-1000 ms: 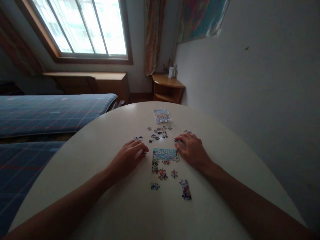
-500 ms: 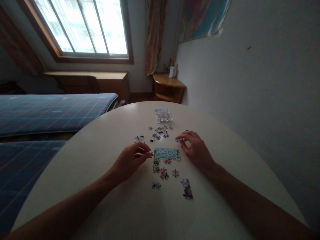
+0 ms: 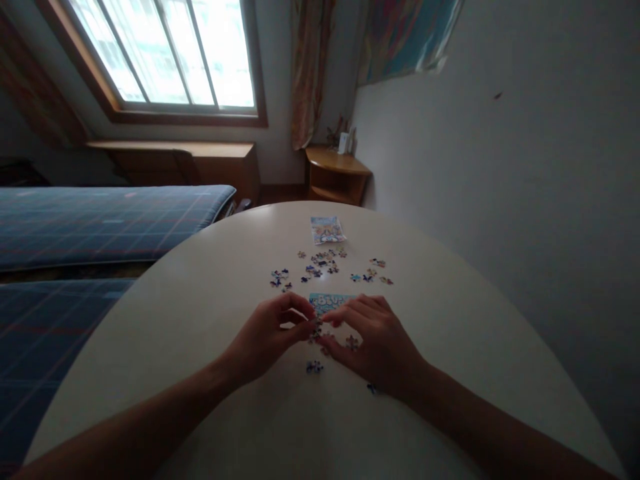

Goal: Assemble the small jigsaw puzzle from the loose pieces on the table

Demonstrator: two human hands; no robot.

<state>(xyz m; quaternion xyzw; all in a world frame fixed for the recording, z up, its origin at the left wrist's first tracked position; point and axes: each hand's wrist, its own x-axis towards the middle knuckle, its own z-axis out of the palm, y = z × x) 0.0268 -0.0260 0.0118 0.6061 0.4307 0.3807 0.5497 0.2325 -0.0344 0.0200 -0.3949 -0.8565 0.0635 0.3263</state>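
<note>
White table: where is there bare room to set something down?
Bare tabletop lies between the left forearm and the plaid mattress, between the right forearm and the wall, and between both forearms at the near side. Crowded: at the puzzle, by the left hand and right hand, and beyond, with loose pieces and a packet.

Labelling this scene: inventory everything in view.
Partial puzzle: 1, multicoloured, under hands
Loose pieces: many, multicoloured, around puzzle
Printed sheet: 1, multicoloured, far tabletop
Table: 1, white, centre
Mattresses: 2, blue plaid, left
Window: 1, brown frame, upper left
Curtains: 2, orange, flanking window
Desk: 1, brown, below window
Cabinet: 1, brown, beyond table
Small items: several, partly white, on cabinet
Poster: 1, multicoloured, right wall
Walls: 2, pale, right, back
Left hand: 1, bare, puzzle's left side
Right hand: 1, bare, puzzle's right side
</note>
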